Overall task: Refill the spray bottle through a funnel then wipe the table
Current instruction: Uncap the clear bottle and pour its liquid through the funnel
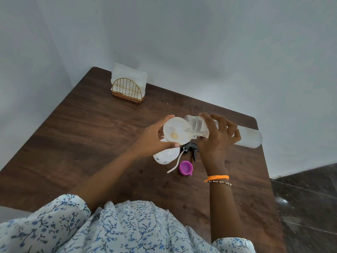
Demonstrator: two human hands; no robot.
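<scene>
My left hand (155, 138) grips the rim of a white funnel (175, 130) that sits in the mouth of a white spray bottle (166, 156) with dark spots. My right hand (217, 137) is wrapped around a long frosted refill bottle (249, 136), tipped on its side with its open threaded mouth (189, 123) over the funnel bowl. The black spray head (191, 148) with its white dip tube (176, 163) lies on the table just right of the spray bottle. A purple cap (185, 167) lies open side up beside the tube.
The dark wooden table (100, 136) stands in a corner of pale walls. A gold wire holder with white napkins (128, 84) stands at the far left corner. Dark floor tiles (306, 207) show past the right edge.
</scene>
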